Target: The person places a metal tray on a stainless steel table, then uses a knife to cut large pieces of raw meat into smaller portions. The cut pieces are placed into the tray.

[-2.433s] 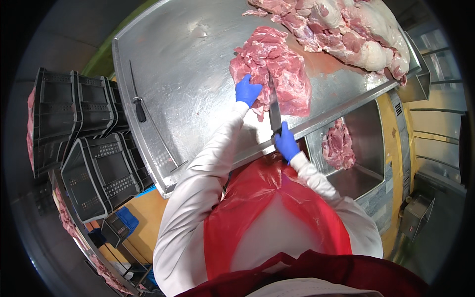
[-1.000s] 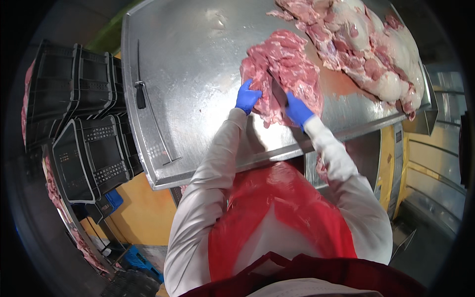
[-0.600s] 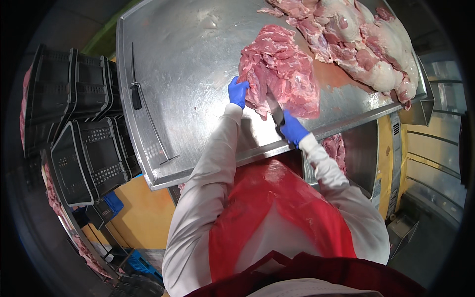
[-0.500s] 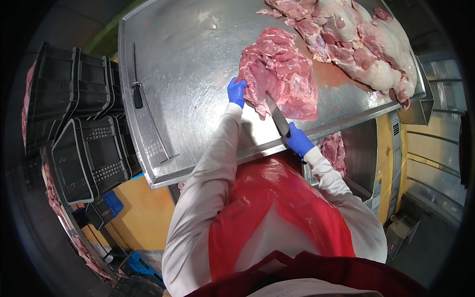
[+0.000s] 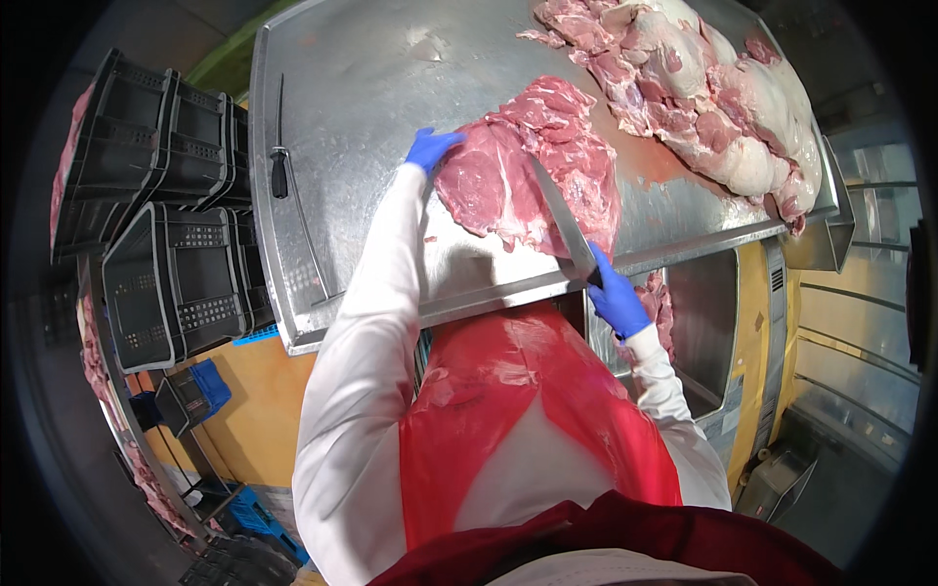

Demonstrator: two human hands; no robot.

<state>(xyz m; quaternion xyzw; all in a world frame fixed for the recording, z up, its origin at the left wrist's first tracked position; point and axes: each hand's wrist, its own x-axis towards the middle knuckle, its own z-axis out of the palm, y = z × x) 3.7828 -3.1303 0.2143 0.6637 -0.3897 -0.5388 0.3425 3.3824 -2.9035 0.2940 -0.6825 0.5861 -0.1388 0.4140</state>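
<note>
A broad piece of raw meat [image 5: 489, 181] lies spread on the steel table, with a pale pink flap folded out to the left. My left hand [image 5: 430, 151], in a blue glove, grips the far left edge of that flap; part of the fingers is hidden at the meat. My right hand [image 5: 619, 305], also gloved in blue, is closed round the handle of a knife [image 5: 565, 217]. Its long blade slants up and left across the meat, the tip near the middle seam between flap and darker red part.
Pale, skin-covered meat pieces [image 5: 723, 107] are heaped at the far right of the table [image 5: 342, 127]. A black-handled thin tool [image 5: 279, 176] and a slim metal rod lie at the left. Black crates [image 5: 191, 283] stand beyond the left edge. More meat [image 5: 657, 308] sits below the front edge.
My left hand has moved left and away from me, spreading the flap outward. My right hand has drawn the knife slightly right and toward me, showing more blade.
</note>
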